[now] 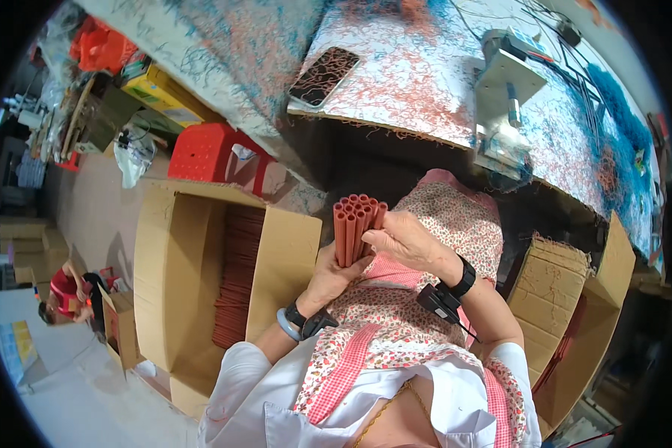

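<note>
A bundle of thin, hollow reddish-brown tubes [351, 228] stands upright in front of my body, open ends up. My left hand [337, 272] wraps round its lower part. On the bundle's right side, my right hand [407, 240] closes its thumb and fingers on the outermost tubes; exactly how many it grips is hidden. To the left of my hands is an open cardboard box [284, 250], with many similar tubes [237, 299] lying stacked inside.
Ahead, a worktable [396, 89] bears red and blue stringy shavings, a phone [325, 77] and a small metal machine [506, 97]. Another open cardboard box [551, 287] is at my right. A red plastic stool [201, 153] stands beyond the left box. Far left, another person [66, 295] sits.
</note>
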